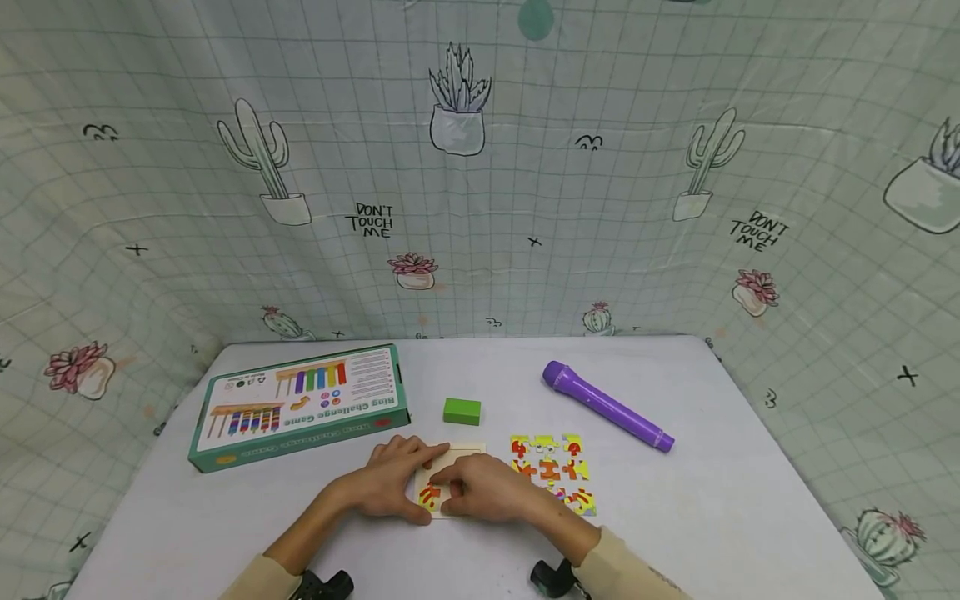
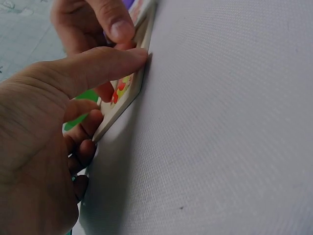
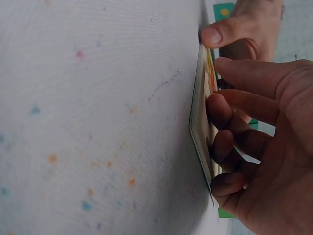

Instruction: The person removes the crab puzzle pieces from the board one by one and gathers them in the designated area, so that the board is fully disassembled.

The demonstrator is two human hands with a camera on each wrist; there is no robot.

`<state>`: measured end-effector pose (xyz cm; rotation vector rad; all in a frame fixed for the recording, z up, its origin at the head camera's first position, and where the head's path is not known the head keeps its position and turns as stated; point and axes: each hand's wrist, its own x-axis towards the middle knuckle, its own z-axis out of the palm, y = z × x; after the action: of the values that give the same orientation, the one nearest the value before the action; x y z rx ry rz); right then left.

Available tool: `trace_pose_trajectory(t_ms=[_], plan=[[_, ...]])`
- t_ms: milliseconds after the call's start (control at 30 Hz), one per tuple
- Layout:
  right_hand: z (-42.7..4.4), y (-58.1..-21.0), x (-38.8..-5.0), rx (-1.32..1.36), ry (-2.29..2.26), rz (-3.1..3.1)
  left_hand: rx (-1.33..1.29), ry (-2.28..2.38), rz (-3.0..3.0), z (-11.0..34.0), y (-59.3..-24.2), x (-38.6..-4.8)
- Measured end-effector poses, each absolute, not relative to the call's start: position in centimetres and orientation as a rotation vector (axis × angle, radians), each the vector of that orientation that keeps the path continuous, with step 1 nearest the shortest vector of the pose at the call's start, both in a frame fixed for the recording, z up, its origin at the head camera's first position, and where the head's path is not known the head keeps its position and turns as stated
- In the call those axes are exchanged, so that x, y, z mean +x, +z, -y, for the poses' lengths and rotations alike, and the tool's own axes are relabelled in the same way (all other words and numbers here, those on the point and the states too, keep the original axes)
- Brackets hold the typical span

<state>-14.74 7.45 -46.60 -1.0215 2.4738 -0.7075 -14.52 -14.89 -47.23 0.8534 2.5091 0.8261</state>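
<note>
A pale wooden puzzle tray (image 1: 468, 448) lies flat on the table, with a red-and-yellow puzzle piece (image 1: 429, 497) in its near left corner. My left hand (image 1: 382, 479) holds the tray's left side, its thumb on the near rim and fingers spread to the far side. Over the tray, my right hand (image 1: 487, 487) has curled fingers; index tip and thumb touch the piece's far and right edges. The right wrist view shows its other fingers bent over the tray rim (image 3: 198, 117). Loose puzzle pieces (image 1: 550, 469) lie right of the tray, partly hidden by the right hand.
Behind the tray sits a green block (image 1: 462, 411). A Ring Challenge Game box (image 1: 300, 404) lies at the back left. At the back right is a purple microphone-shaped tube (image 1: 607, 406). A patterned cloth (image 1: 495, 200) hangs behind the white table (image 1: 712, 517).
</note>
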Motion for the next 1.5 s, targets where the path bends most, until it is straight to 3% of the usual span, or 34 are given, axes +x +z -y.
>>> trace_pose_trajectory(t_ms=[933,1500], plan=[[-6.5,-47.0,-14.6,-0.894,-1.141,-2.398,0.853,0.796,-2.551,14.8,-47.1,-14.4],[-16.9,-45.9,-15.1,-0.721,-1.040,-2.421,0.820,0.796,-2.530,14.6,-47.1,-14.5]])
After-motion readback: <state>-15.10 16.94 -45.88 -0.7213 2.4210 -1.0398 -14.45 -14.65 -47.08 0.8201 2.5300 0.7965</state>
